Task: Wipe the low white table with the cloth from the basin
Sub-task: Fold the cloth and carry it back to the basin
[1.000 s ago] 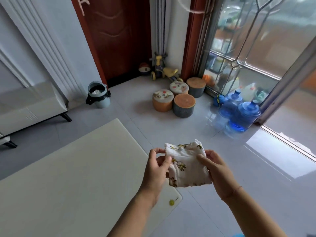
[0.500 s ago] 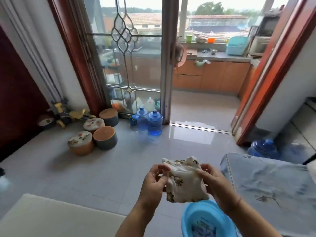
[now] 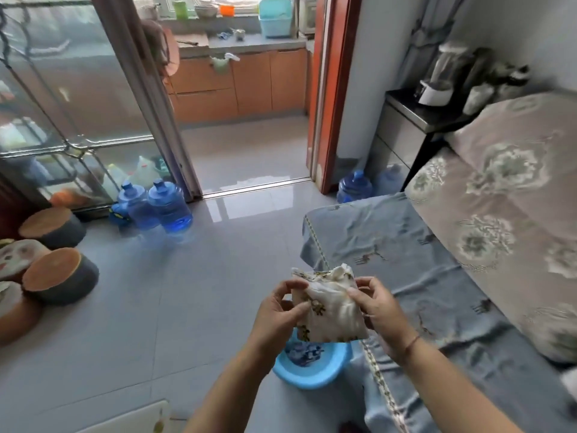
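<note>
Now the cloth [image 3: 327, 307] is held up in the air by both hands, in front of the body and above the floor [image 3: 156, 292]. It is a white folded cloth with a printed yellow-brown pattern, and it is bunched at the top edge. The left hand [image 3: 274, 310] is closed on the left side of the cloth: the thumb is pressed on the front face, near the printed pattern, and the other fingers [image 3: 288, 284] are curled around the edge to the back. The right hand [image 3: 377, 304] is closed on the right side in the same manner, with the thumb laid on the front and the fingers [image 3: 371, 281] bent over the upper right corner. A thin red band is seen on the right wrist.

Directly under the cloth a blue basin [image 3: 309, 370] is placed on the floor, partly hidden by the cloth; something dark blue and white is seen inside it, but what it is cannot be told. Just beside the basin, on the right, a seat covered with a blue sheet [image 3: 421, 260] is found. Only one corner of the low white table [image 3: 134, 417] is visible, at the bottom edge, well apart from the cloth and not touched by it. Two blue water bottles [image 3: 156, 204] are standing near the glass door [image 3: 78, 104].
</note>
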